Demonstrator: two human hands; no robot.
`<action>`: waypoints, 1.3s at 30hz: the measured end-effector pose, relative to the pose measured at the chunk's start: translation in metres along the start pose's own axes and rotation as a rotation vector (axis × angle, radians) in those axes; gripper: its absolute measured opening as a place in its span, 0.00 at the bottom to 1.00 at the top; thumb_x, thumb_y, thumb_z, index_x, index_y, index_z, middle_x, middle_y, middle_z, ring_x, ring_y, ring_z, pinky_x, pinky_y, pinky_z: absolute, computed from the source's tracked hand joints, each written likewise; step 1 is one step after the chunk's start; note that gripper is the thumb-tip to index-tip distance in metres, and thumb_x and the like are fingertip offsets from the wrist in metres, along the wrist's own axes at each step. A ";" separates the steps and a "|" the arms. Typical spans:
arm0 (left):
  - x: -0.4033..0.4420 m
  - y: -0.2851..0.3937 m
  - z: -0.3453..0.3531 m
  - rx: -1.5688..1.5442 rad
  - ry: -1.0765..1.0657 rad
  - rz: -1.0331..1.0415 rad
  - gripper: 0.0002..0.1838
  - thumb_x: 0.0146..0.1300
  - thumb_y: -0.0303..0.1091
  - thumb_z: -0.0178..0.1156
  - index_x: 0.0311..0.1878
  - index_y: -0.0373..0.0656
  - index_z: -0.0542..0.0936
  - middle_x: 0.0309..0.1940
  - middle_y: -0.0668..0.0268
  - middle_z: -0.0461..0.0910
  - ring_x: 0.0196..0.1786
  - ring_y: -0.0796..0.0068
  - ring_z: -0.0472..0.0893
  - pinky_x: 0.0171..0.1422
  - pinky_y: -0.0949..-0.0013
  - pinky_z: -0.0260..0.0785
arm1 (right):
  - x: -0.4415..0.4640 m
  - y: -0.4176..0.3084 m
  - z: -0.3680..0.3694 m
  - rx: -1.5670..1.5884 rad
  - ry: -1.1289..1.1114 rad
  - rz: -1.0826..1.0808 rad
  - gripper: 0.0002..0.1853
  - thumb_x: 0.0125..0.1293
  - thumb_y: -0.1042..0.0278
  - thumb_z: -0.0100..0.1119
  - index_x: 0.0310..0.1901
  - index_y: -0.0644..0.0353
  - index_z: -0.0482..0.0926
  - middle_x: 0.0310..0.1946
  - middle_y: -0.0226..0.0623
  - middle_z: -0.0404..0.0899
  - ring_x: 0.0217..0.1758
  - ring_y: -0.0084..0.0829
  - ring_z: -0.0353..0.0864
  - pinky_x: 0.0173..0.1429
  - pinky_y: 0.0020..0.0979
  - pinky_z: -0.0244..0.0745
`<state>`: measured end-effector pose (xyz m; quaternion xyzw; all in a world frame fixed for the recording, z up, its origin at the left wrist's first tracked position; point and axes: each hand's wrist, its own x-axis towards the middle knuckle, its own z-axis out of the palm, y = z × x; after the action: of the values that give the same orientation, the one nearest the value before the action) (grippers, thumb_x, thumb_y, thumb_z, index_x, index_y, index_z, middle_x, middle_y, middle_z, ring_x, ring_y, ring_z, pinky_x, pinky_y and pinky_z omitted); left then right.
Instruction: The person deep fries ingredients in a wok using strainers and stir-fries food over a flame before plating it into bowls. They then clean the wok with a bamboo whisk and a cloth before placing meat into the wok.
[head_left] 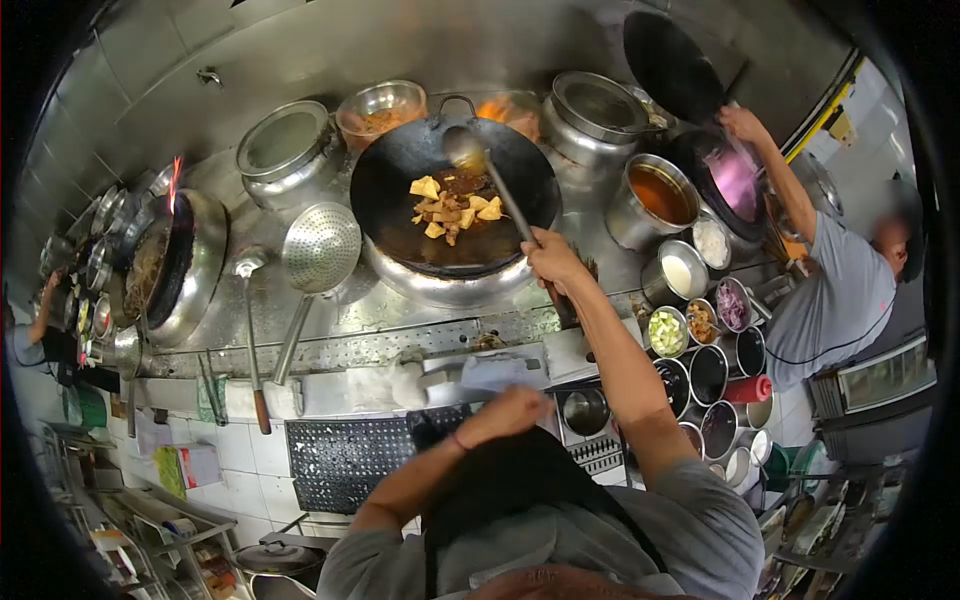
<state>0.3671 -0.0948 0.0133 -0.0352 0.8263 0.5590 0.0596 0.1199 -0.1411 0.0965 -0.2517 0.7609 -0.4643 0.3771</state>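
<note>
My right hand [553,260] is wrapped round the handle of a ladle [505,195]. The ladle's bowl is tilted over the back of a large black wok [385,215], with brownish liquid at its lip. Golden-brown chunks of food [450,210] lie in dark sauce in the middle of the wok. My left hand [505,415] is curled closed in front of my apron, close to a pale folded cloth [505,372] on the stove's front ledge. Whether anything is inside its fingers is hidden.
A perforated skimmer [322,250] and a second ladle [249,300] lie left of the wok. Lidded pots [285,150] stand behind. To the right are a pot of orange-red liquid [662,195] and several ingredient tins. Another person [835,280] handles a wok beside a flame.
</note>
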 end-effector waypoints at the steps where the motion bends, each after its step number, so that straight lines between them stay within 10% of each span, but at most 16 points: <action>1: -0.009 0.029 -0.033 0.063 0.245 -0.024 0.16 0.68 0.39 0.61 0.30 0.34 0.83 0.29 0.50 0.82 0.36 0.59 0.84 0.43 0.59 0.75 | 0.000 -0.003 0.004 0.020 -0.061 0.023 0.24 0.74 0.69 0.52 0.69 0.61 0.67 0.26 0.36 0.75 0.17 0.27 0.69 0.18 0.33 0.67; 5: 0.012 0.061 -0.140 0.593 0.964 0.310 0.11 0.61 0.32 0.64 0.25 0.37 0.77 0.29 0.53 0.75 0.37 0.49 0.74 0.44 0.52 0.68 | -0.023 0.024 -0.006 -0.881 0.112 -0.426 0.26 0.71 0.66 0.53 0.71 0.45 0.67 0.43 0.53 0.83 0.41 0.50 0.85 0.45 0.47 0.81; 6: 0.017 0.062 -0.160 0.626 1.041 0.350 0.11 0.60 0.32 0.65 0.27 0.37 0.78 0.32 0.53 0.76 0.39 0.49 0.74 0.46 0.53 0.68 | -0.077 -0.021 -0.008 -0.885 0.082 -0.253 0.26 0.70 0.63 0.56 0.69 0.39 0.70 0.50 0.57 0.81 0.54 0.56 0.81 0.58 0.51 0.76; 18: 0.072 0.010 -0.199 0.741 0.714 0.061 0.23 0.70 0.49 0.51 0.29 0.44 0.86 0.25 0.50 0.83 0.31 0.46 0.83 0.39 0.48 0.77 | -0.269 -0.047 -0.070 -1.073 0.284 -0.370 0.26 0.64 0.75 0.59 0.65 0.51 0.75 0.39 0.58 0.83 0.42 0.57 0.83 0.50 0.52 0.75; 39: 0.016 0.008 -0.159 0.711 0.711 0.118 0.19 0.63 0.43 0.56 0.21 0.44 0.84 0.21 0.48 0.81 0.27 0.47 0.83 0.37 0.48 0.77 | -0.139 -0.036 0.009 -0.983 0.395 -0.143 0.25 0.63 0.70 0.60 0.64 0.50 0.76 0.41 0.60 0.82 0.47 0.59 0.81 0.51 0.53 0.75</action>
<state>0.3412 -0.2393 0.0773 -0.1541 0.9353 0.1989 -0.2488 0.2102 -0.0590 0.1733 -0.3575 0.9261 -0.1161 0.0318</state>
